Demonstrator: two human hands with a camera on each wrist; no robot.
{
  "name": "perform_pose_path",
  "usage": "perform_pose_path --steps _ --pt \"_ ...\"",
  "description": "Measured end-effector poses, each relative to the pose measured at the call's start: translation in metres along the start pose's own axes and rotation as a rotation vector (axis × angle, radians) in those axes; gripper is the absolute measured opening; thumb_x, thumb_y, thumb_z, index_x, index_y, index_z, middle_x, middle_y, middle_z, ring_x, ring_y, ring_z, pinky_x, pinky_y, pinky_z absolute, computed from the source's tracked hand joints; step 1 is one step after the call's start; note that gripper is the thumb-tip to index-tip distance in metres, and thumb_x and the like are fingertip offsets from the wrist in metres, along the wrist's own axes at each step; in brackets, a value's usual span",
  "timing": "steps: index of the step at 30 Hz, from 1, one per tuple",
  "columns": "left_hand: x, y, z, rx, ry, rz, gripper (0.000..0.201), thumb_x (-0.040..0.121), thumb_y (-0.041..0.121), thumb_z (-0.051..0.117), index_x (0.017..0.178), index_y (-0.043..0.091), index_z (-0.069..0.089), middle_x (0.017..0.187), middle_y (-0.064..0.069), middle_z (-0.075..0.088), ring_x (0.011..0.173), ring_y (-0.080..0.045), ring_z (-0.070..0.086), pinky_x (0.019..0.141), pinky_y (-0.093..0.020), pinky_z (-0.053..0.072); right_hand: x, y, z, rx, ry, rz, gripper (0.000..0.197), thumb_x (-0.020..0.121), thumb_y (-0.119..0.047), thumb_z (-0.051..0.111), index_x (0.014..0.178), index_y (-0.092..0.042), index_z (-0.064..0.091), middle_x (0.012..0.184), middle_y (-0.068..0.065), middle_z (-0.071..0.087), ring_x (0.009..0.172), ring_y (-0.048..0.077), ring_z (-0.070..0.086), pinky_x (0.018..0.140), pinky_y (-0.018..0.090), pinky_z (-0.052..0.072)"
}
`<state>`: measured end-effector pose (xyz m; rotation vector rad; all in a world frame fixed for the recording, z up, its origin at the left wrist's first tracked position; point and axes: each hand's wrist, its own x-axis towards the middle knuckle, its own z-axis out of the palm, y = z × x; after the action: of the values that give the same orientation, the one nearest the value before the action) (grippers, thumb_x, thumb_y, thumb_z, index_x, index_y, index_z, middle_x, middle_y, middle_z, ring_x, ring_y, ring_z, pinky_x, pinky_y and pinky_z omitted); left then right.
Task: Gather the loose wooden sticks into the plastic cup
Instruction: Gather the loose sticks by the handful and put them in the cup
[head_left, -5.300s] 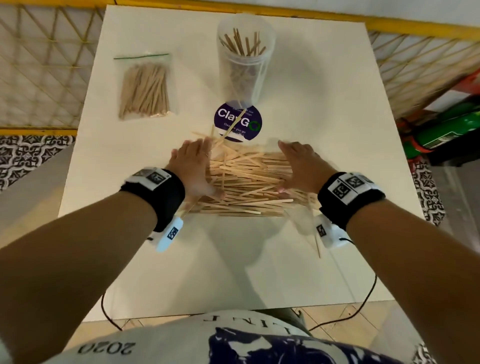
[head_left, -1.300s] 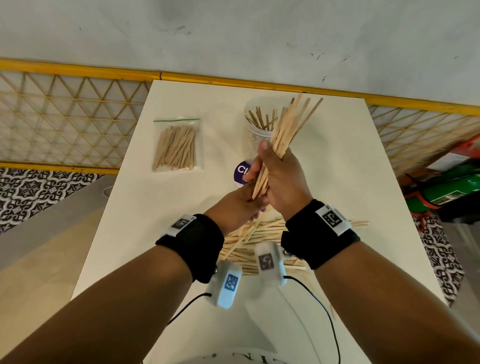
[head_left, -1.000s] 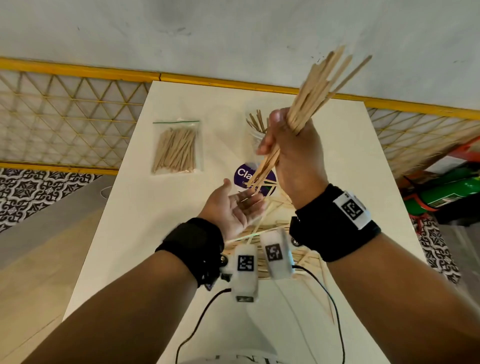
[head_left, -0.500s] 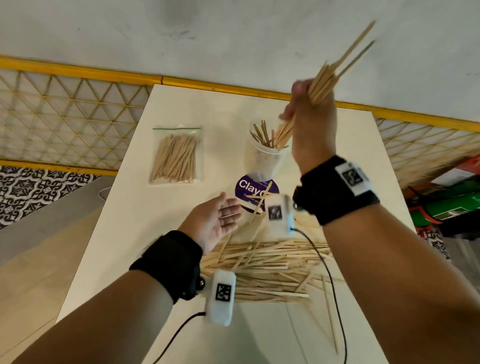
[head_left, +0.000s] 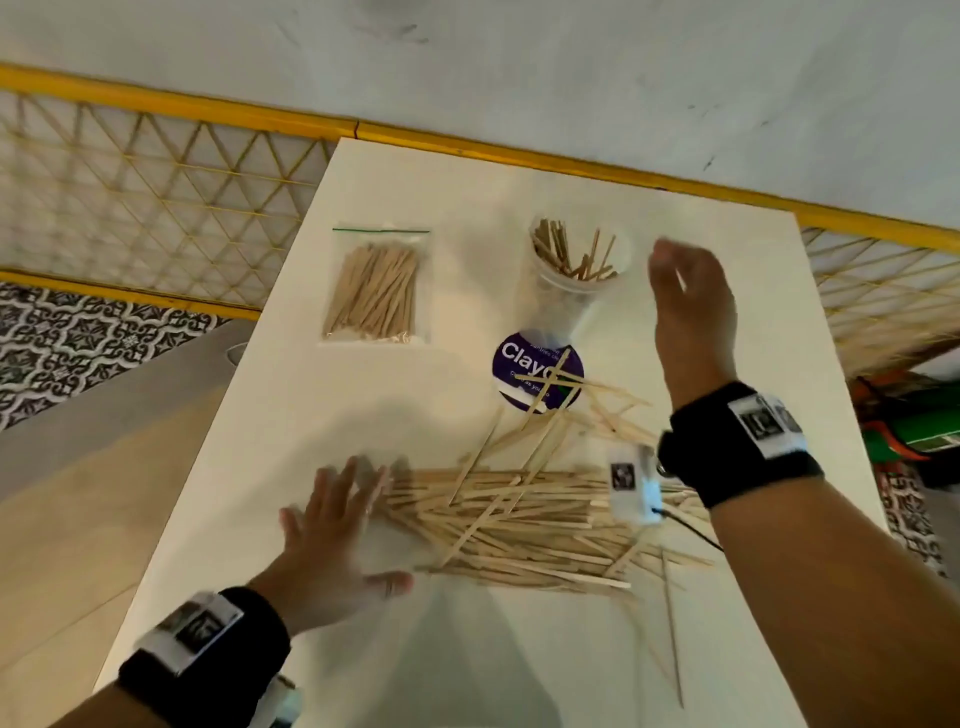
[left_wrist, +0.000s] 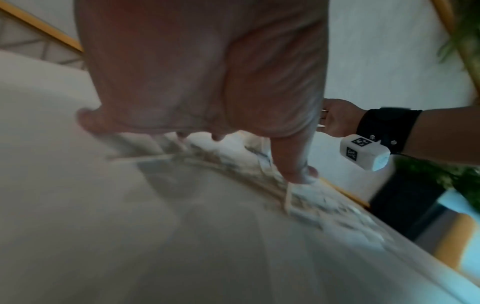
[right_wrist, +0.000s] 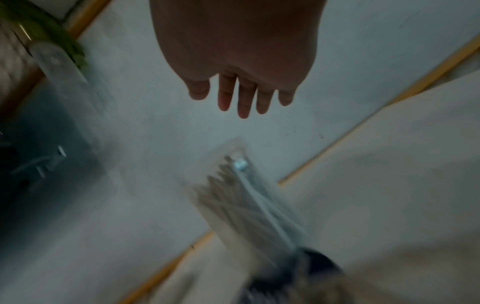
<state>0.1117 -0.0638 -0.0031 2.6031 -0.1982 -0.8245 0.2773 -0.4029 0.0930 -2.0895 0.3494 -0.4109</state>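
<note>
scooping next batch: left hand flat at loose sticks, right hand empty, fingers apart beside plastic cup.

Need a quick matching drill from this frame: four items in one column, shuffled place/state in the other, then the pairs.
Column 1
1. clear plastic cup
2. zip-top plastic bag with green seal
3. left hand
4. right hand

Column 2
A. open, raised in the air to the right of the cup, holding nothing
B. lies flat at the far left of the white table, full of wooden sticks
C. open, fingers spread at the left end of the loose pile of flat wooden sticks
D. stands behind the round purple sticker, sticks standing inside

Pairs: 1-D, 2-B, 3-C, 4-A
</note>
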Motion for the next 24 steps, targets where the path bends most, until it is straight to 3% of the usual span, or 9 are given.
perform_pose_path --steps 2,5,7,8,11,14,18,21,24 --pt "-0.014 0.002 0.017 0.082 -0.066 0.060 0.136 0.047 0.088 0.052 0.142 0.035 -0.029 0.147 0.006 -0.044 0.136 -0.030 -0.038 0.108 -0.065 -0.005 -0.030 0.047 -0.008 -0.171 -0.099 0.114 0.040 0.098 -0.042 0.043 0.127 -0.016 0.056 0.136 0.001 0.054 0.126 0.011 0.046 0.100 0.021 0.031" --pt "-0.012 0.012 0.035 0.160 -0.057 0.092 0.141 0.051 0.079 0.064 0.139 0.029 -0.035 0.142 0.000 -0.051 0.129 -0.032 -0.048 0.106 -0.063 -0.018 -0.069 0.104 -0.011 -0.454 -0.415 0.300 0.049 0.100 -0.037 0.040 0.142 -0.013 0.039 0.153 0.012 0.032 0.144 0.027 0.022 0.118 0.039 0.016" --pt "-0.003 0.024 0.041 0.158 -0.029 0.092 0.141 0.051 0.077 0.067 0.135 0.036 -0.039 0.143 -0.001 -0.050 0.130 -0.032 -0.046 0.107 -0.063 -0.018 -0.097 0.123 -0.005 -0.646 -0.582 0.208 0.046 0.096 -0.020 0.045 0.139 -0.018 0.029 0.155 0.016 0.022 0.146 0.035 0.009 0.118 0.052 0.009" --pt "0.003 0.030 0.043 0.150 -0.020 0.092 0.140 0.051 0.076 0.067 0.131 0.039 -0.042 0.144 -0.001 -0.049 0.131 -0.032 -0.045 0.107 -0.064 -0.017 -0.109 0.125 0.000 -0.655 -0.621 0.174 0.044 0.095 -0.022 0.044 0.135 -0.023 0.026 0.157 0.013 0.017 0.146 0.036 0.002 0.117 0.056 0.003" --pt "0.023 0.051 0.041 0.160 0.000 0.105 0.136 0.055 0.075 0.066 0.130 0.039 -0.042 0.148 -0.004 -0.042 0.133 -0.034 -0.041 0.108 -0.063 -0.016 -0.136 0.104 0.006 -0.507 -0.726 0.216 0.067 0.088 -0.064 0.023 0.148 -0.037 0.016 0.161 -0.005 -0.006 0.147 0.024 -0.016 0.112 0.050 -0.019" --pt "0.040 0.066 0.033 0.183 0.003 0.139 0.135 0.056 0.075 0.065 0.140 0.035 -0.032 0.150 -0.006 -0.039 0.134 -0.036 -0.038 0.106 -0.065 -0.017 -0.153 0.092 -0.013 -0.506 -0.676 0.210 0.087 0.083 -0.071 0.040 0.152 -0.031 0.006 0.161 -0.006 -0.011 0.146 0.022 -0.019 0.113 0.051 -0.015" --pt "0.050 0.070 0.028 0.217 0.002 0.163 0.134 0.056 0.077 0.064 0.144 0.031 -0.027 0.153 -0.008 -0.034 0.137 -0.034 -0.034 0.107 -0.064 -0.017 -0.202 0.101 -0.072 -0.641 -0.753 0.142 0.134 0.045 -0.094 0.047 0.147 -0.037 -0.019 0.152 -0.004 -0.036 0.140 0.027 -0.033 0.106 0.052 -0.017" --pt "0.051 0.069 0.027 0.212 0.014 0.184 0.134 0.057 0.080 0.062 0.144 0.029 -0.026 0.154 -0.009 -0.030 0.138 -0.035 -0.031 0.106 -0.062 -0.019 -0.239 0.122 -0.107 -0.865 -0.894 0.192 0.143 0.048 -0.084 0.060 0.139 -0.034 -0.037 0.146 0.002 -0.048 0.134 0.033 -0.041 0.109 0.060 -0.016" --pt "0.051 0.070 0.025 0.241 0.030 0.216 0.134 0.057 0.080 0.061 0.145 0.026 -0.024 0.157 -0.008 -0.024 0.140 -0.035 -0.028 0.107 -0.058 -0.020 -0.233 0.137 -0.115 -0.831 -0.887 0.221 0.141 0.048 -0.079 0.065 0.137 -0.041 -0.037 0.148 -0.002 -0.045 0.137 0.032 -0.037 0.108 0.059 -0.014"
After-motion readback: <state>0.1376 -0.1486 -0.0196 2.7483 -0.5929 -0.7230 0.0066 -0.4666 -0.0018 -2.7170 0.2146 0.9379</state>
